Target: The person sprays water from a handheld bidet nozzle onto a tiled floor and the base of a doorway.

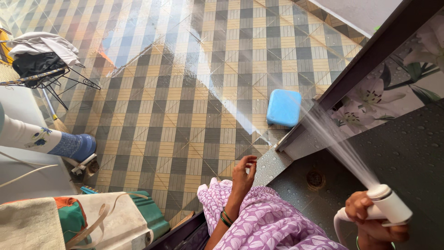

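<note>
My right hand (370, 217) grips a white hand-held water sprayer (391, 201) at the lower right. A jet of water (333, 139) shoots from its nozzle up and to the left, toward a blue plastic stool (283, 107) on the tiled floor. My left hand (243, 175) hovers above my purple floral garment (268, 217), fingers loosely curled and holding nothing. Green bangles sit on that wrist.
The checkered tile floor (185, 92) is wet and shiny. A dark door frame (365, 60) and flower-patterned wall tile (384, 92) stand on the right, with a floor drain (315, 178) below. A rack with clothes (39, 58) is far left, cloth bags (92, 222) at lower left.
</note>
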